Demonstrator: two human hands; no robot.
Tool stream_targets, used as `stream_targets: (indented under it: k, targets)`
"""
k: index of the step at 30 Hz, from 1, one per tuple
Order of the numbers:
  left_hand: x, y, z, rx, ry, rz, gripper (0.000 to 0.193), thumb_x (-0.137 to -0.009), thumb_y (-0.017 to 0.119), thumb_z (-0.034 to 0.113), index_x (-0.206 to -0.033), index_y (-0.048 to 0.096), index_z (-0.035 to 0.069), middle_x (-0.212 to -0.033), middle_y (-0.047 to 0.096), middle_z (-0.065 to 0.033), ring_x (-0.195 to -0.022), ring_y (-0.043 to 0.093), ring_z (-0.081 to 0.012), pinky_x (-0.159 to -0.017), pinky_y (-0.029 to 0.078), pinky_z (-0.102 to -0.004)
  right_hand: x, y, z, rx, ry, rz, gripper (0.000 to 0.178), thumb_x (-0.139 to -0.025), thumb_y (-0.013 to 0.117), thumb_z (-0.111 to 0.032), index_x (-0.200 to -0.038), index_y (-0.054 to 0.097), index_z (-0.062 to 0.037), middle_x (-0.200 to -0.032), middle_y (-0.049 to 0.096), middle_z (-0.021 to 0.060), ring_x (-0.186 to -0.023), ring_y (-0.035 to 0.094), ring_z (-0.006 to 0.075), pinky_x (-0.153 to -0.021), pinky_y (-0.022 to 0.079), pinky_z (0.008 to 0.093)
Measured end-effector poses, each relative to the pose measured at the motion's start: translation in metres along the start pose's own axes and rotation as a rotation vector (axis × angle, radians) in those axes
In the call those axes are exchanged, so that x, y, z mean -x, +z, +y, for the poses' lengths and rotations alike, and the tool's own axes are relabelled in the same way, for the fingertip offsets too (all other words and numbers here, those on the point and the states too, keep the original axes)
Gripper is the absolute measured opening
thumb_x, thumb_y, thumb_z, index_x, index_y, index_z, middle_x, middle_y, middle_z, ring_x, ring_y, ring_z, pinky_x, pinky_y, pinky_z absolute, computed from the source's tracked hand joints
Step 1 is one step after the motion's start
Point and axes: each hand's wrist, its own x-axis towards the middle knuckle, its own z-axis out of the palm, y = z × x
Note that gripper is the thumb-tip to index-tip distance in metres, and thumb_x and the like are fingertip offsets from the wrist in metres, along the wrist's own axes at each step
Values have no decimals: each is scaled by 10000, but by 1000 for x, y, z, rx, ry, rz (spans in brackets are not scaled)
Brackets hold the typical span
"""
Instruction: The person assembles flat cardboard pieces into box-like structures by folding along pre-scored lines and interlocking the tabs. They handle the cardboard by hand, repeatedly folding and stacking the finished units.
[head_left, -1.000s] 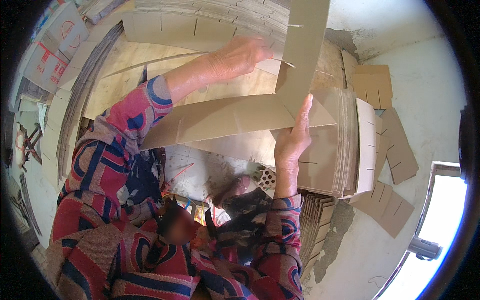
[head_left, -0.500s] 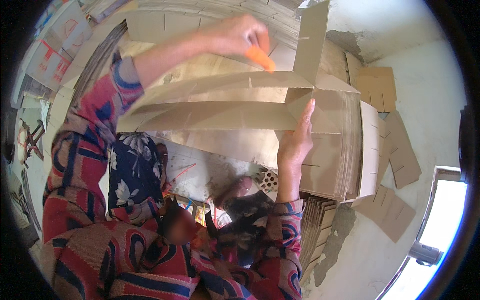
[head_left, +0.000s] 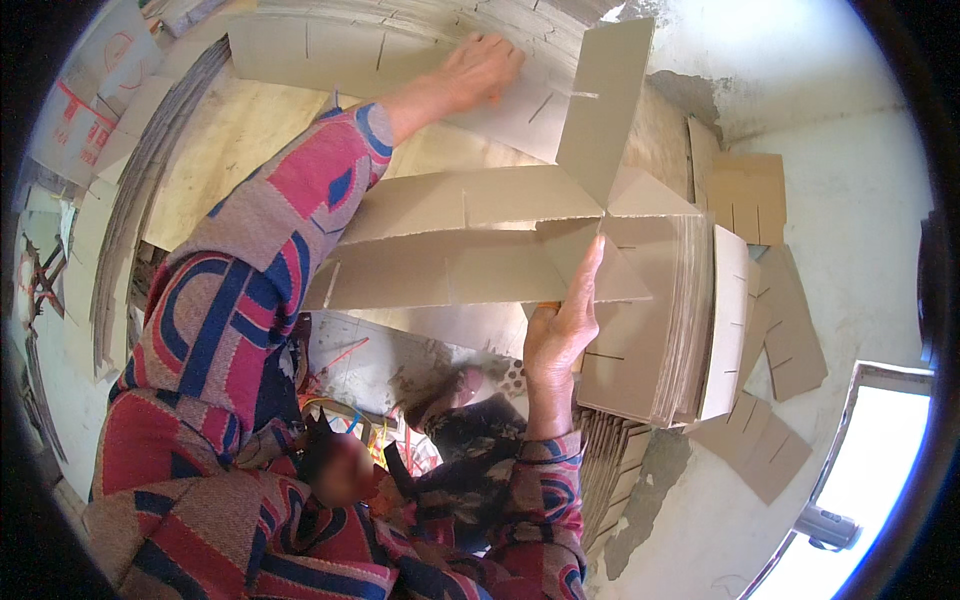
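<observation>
Slotted cardboard strips stand interlocked as a divider [head_left: 520,190], two long strips running left and a crosspiece rising at its far end. My right hand [head_left: 562,335] grips the divider near the crossing, one finger stretched along the cardboard and the others partly hidden behind it. Farther off, my left hand [head_left: 483,72] is over the slotted cardboard sheets [head_left: 400,48] at the back, its fingers curled. A bit of orange finger cover shows below that hand. Whatever its fingertips hold, if anything, is hidden.
Below the crossing stands a thick stack of slotted cardboard [head_left: 640,350]. Loose cardboard pieces [head_left: 795,320] lean by the wall at right. Another stack [head_left: 150,200] lines the left of the wooden board [head_left: 245,140]. A bright window [head_left: 870,470] is at lower right.
My left hand has moved from above the divider's strips to the sheets at the back. The divider and my right hand appear slightly lower and farther left, still together.
</observation>
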Motion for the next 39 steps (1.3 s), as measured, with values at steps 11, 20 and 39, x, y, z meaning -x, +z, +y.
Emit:
stream_targets:
  k: [11,20,39]
  targets:
    - [-5,-29,0,188,-4,-115,109,-731,638,118,-794,595,42,-791,574,-109,-877,545,-284,-759,471,-392,-2,1,-1,11,55,9,861,-669,520,175,-1439,234,-83,-1156,554,249,-913,633,350,-696,535,361]
    - [-8,-31,4,-31,280,84,126,-767,584,101,-884,588,55,-812,579,-111,-849,562,-302,-739,470,-389,-1,-3,-3,6,23,6,877,-664,513,186,-1445,232,-96,-1052,584,219,-833,641,319,-664,532,352]
    - [-10,-59,33,278,177,44,125,-764,569,65,-884,535,73,-685,544,-132,-699,582,-322,-576,473,-439,2,-9,0,-53,231,-157,691,-739,445,161,-1396,315,-9,-1296,469,266,-1153,533,334,-902,467,350]
